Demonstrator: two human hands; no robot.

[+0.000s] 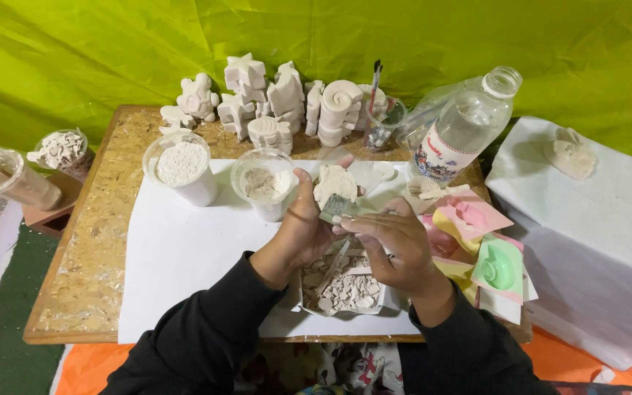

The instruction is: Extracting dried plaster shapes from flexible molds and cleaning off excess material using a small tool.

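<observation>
My left hand (303, 228) grips a white plaster cast (335, 183), held up over the table. My right hand (393, 241) presses a small grey piece of sandpaper (339, 207) against the cast's lower edge. Under both hands sits a white tray (383, 298) with several plaster scraps (349, 289) and a thin stick. Both sleeves are black.
A white sheet (184, 249) covers the chipboard table (82, 271). Two cups of white powder (182, 167) (263, 183) stand behind it, with several plaster figures (272, 102) at the back. A clear plastic bottle (462, 128) and coloured moulds (495, 265) lie to the right.
</observation>
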